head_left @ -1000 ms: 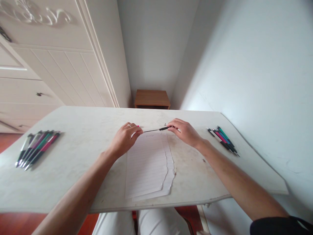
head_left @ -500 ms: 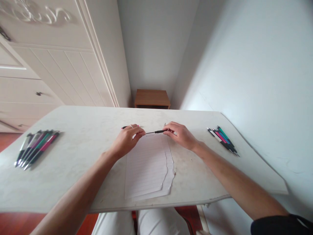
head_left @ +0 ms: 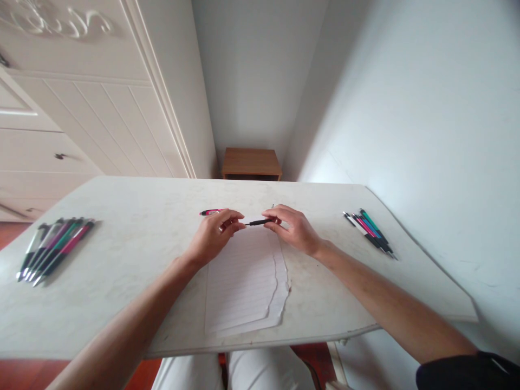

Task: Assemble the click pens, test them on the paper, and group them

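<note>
Both hands meet above the top edge of a stack of lined paper sheets (head_left: 244, 276) on a white table (head_left: 134, 254). My left hand (head_left: 213, 235) is closed round a pink pen barrel (head_left: 209, 213), whose end sticks out to the left of the fingers. My right hand (head_left: 290, 227) pinches the black end of a thin pen refill (head_left: 260, 222). The refill runs between the two hands, and its other end is at the left fingertips.
A row of several pens (head_left: 52, 249) lies at the table's left end. Several more pens (head_left: 369, 230) lie at the right end, near the wall. A white cabinet (head_left: 81, 108) stands beyond the left side, a small wooden table (head_left: 252, 162) behind.
My hands have moved closer together. The refill showing between them is much shorter, and the pink barrel now sticks out to the left of my left hand.
</note>
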`<action>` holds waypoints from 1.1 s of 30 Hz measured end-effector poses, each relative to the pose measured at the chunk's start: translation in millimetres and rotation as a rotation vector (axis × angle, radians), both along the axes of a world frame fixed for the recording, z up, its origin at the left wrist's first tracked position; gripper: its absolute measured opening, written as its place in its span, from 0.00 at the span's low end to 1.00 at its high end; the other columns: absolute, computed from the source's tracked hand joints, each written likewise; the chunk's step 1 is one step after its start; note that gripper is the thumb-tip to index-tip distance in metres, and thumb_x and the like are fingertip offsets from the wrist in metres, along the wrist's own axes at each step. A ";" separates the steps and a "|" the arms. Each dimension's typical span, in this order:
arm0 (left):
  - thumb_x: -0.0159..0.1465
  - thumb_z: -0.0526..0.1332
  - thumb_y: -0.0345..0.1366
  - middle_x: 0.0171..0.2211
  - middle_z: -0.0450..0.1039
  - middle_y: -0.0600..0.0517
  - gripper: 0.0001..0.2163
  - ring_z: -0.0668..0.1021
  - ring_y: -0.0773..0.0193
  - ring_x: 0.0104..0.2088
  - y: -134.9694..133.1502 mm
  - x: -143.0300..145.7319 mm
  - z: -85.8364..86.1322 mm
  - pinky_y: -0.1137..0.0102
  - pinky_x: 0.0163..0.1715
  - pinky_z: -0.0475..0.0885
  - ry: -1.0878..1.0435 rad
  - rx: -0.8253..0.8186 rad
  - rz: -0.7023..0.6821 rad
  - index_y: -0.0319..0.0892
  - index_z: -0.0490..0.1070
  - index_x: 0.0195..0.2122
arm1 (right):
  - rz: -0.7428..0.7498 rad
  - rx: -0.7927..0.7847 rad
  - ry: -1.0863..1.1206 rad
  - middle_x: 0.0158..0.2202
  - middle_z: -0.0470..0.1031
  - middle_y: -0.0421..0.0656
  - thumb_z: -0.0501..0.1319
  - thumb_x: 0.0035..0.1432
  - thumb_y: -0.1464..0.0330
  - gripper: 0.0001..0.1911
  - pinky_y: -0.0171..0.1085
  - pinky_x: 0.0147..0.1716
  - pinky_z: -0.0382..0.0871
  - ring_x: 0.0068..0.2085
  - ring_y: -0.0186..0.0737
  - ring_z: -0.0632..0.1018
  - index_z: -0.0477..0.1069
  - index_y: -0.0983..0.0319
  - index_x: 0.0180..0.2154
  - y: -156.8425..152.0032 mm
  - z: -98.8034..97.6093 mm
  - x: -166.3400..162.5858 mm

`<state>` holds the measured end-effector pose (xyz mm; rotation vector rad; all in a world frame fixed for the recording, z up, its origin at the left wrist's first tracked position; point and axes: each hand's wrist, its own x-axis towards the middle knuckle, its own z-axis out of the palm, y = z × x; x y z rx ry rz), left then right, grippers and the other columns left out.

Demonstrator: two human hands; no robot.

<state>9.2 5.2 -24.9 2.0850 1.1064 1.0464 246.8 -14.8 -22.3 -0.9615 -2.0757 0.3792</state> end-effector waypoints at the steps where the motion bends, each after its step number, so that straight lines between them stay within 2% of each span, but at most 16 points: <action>1: 0.62 0.63 0.42 0.26 0.75 0.54 0.09 0.74 0.67 0.23 0.5 -0.1 -0.5 0.71 0.28 0.70 -0.017 -0.016 -0.001 0.42 0.76 0.37 | 0.004 0.007 0.018 0.40 0.77 0.46 0.60 0.64 0.64 0.12 0.38 0.36 0.74 0.34 0.38 0.76 0.74 0.59 0.47 -0.2 0.3 -0.4; 9: 0.58 0.65 0.44 0.27 0.77 0.52 0.12 0.77 0.65 0.25 2.7 0.6 -3.5 0.69 0.29 0.72 -0.189 -0.156 -0.002 0.41 0.75 0.37 | 0.023 0.012 0.106 0.38 0.77 0.47 0.62 0.63 0.65 0.11 0.38 0.36 0.74 0.36 0.38 0.77 0.75 0.60 0.46 -0.2 -0.3 -2.6; 13: 0.57 0.67 0.45 0.27 0.77 0.51 0.13 0.77 0.64 0.25 0.5 3.1 -5.5 0.69 0.27 0.72 -0.240 -0.174 0.006 0.40 0.74 0.35 | -0.012 -0.017 0.127 0.36 0.77 0.45 0.63 0.62 0.64 0.11 0.38 0.37 0.74 0.35 0.38 0.77 0.76 0.60 0.44 -1.0 -2.3 -5.4; 19: 0.57 0.67 0.45 0.27 0.77 0.51 0.12 0.78 0.63 0.26 -3.0 4.5 -4.5 0.68 0.29 0.73 -0.135 -0.056 0.039 0.41 0.75 0.33 | -0.064 -0.061 0.127 0.37 0.80 0.46 0.63 0.61 0.63 0.10 0.38 0.38 0.73 0.37 0.40 0.79 0.78 0.60 0.42 -0.8 -4.4 -6.9; 25: 0.59 0.66 0.45 0.28 0.78 0.52 0.11 0.78 0.63 0.28 0.2 1.9 -2.2 0.68 0.32 0.73 -0.053 0.028 0.094 0.42 0.75 0.32 | -0.045 -0.154 0.058 0.33 0.81 0.44 0.63 0.62 0.64 0.08 0.37 0.36 0.72 0.34 0.39 0.79 0.80 0.59 0.38 2.3 -4.0 -4.1; 29: 0.59 0.66 0.46 0.30 0.78 0.52 0.12 0.78 0.63 0.30 0.3 1.8 -0.4 0.69 0.33 0.73 -0.050 0.036 0.087 0.42 0.76 0.34 | -0.086 -0.237 0.122 0.29 0.81 0.42 0.61 0.62 0.65 0.09 0.37 0.36 0.73 0.31 0.38 0.80 0.80 0.60 0.36 2.9 -2.1 -4.9; 33: 0.60 0.65 0.46 0.30 0.78 0.52 0.13 0.78 0.64 0.30 -0.5 1.3 3.4 0.69 0.34 0.74 -0.075 0.029 0.089 0.42 0.75 0.37 | -0.157 -0.343 0.236 0.25 0.80 0.41 0.64 0.58 0.63 0.09 0.37 0.35 0.73 0.29 0.38 0.79 0.80 0.61 0.34 6.2 -3.9 -4.0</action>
